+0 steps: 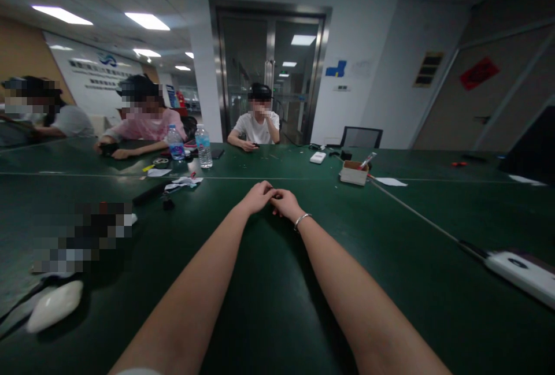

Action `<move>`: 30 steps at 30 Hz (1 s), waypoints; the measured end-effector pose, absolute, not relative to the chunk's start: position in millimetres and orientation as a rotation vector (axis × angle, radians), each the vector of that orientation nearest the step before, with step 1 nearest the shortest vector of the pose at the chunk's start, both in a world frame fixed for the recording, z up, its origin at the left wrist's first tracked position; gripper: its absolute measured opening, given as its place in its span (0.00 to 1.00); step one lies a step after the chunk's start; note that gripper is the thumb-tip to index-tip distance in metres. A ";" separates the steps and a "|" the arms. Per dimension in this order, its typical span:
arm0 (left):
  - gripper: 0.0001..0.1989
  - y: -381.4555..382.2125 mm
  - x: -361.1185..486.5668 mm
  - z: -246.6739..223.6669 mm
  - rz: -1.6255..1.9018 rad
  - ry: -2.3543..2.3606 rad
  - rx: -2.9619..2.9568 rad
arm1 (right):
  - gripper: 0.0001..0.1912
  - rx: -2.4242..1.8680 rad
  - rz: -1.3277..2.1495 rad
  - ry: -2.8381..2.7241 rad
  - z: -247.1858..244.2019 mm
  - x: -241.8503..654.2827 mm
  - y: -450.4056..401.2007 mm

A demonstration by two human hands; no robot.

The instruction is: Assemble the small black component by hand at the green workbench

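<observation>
Both forearms reach forward over the dark green table [269, 305], and the hands meet near its middle. My left hand [256, 197] has its fingers bent and pressed together at the fingertips of my right hand [286, 203]. A silver bracelet [302, 222] circles the right wrist. The fingers of both hands are closed around something small and dark between them, too small and hidden to make out.
Two water bottles [203, 147] and papers [184, 182] stand or lie ahead on the left. A box with pens [354, 173] is ahead right. A white power strip [520, 274] lies at right, a white mouse-like object [55, 305] at left. Several people sit beyond.
</observation>
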State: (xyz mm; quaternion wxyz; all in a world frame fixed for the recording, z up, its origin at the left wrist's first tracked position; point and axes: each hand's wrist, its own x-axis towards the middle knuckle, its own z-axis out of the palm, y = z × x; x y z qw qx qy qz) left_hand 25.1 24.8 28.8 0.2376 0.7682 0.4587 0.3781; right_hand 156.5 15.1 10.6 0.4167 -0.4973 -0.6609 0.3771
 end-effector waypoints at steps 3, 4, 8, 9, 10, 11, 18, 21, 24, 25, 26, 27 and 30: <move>0.10 24.8 31.4 13.9 1.097 1.287 2.000 | 0.04 -1.273 0.987 -1.631 7.7 162.8 19.5; 0.10 24.7 29.6 9.4 1.104 1.289 1.949 | 0.04 -1.271 1.025 -1.620 7.2 164.5 20.5; 0.06 27.2 16.0 -1.3 1.139 1.210 1.731 | 0.10 -1.158 1.253 -1.477 9.2 169.7 20.2; 0.06 28.2 12.8 -1.9 1.149 1.170 1.675 | 0.12 -1.114 1.307 -1.422 10.2 170.8 19.3; 0.06 29.0 10.0 -1.8 1.153 1.128 1.622 | 0.13 -1.075 1.350 -1.370 11.2 171.9 18.3; 0.07 29.5 7.8 -1.1 1.151 1.091 1.576 | 0.13 -1.046 1.381 -1.325 12.1 172.8 17.4; 0.11 24.4 2.2 4.9 1.145 0.995 1.478 | 0.05 -1.089 1.419 -1.253 14.6 173.9 16.9; 0.12 24.0 1.5 4.3 1.168 1.015 1.504 | 0.04 -1.081 1.426 -1.278 15.0 173.8 17.0; 0.11 24.7 1.5 4.3 1.169 1.043 1.491 | 0.03 -1.052 1.439 -1.260 14.3 174.9 17.3; 0.11 24.8 1.8 4.6 1.164 1.050 1.481 | 0.03 -1.040 1.443 -1.242 13.9 175.5 17.5; 0.11 24.8 2.3 5.0 1.158 1.057 1.477 | 0.04 -1.025 1.449 -1.223 13.4 176.2 17.7; 0.11 24.6 2.8 5.5 1.151 1.065 1.480 | 0.05 -1.005 1.456 -1.208 13.0 176.9 17.9; 0.11 24.0 4.6 6.2 1.135 1.109 1.504 | 0.09 -0.929 1.484 -1.198 12.1 179.1 18.0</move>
